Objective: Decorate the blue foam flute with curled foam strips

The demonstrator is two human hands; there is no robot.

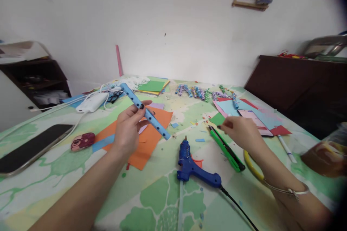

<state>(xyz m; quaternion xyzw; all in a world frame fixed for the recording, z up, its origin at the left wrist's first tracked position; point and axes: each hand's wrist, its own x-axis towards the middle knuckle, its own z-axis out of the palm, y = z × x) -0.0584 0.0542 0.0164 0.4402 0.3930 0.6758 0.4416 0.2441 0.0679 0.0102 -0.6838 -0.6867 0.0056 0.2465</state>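
Observation:
My left hand is closed around a light blue paper tube with black dots, held slanting above the table. My right hand hovers to the right with its fingertips pinched together; whatever may be between them is hidden or too small to name. Just below those fingertips lies a green utility knife. A blue hot glue gun rests on the tablecloth between my forearms, a glue stick coming out of its back. Under my left hand are orange paper sheets.
Several curled paper pieces lie at the back. A phone sits on coloured paper at right, near a marker and a drink container. Another phone, a red case and a white power strip are at left.

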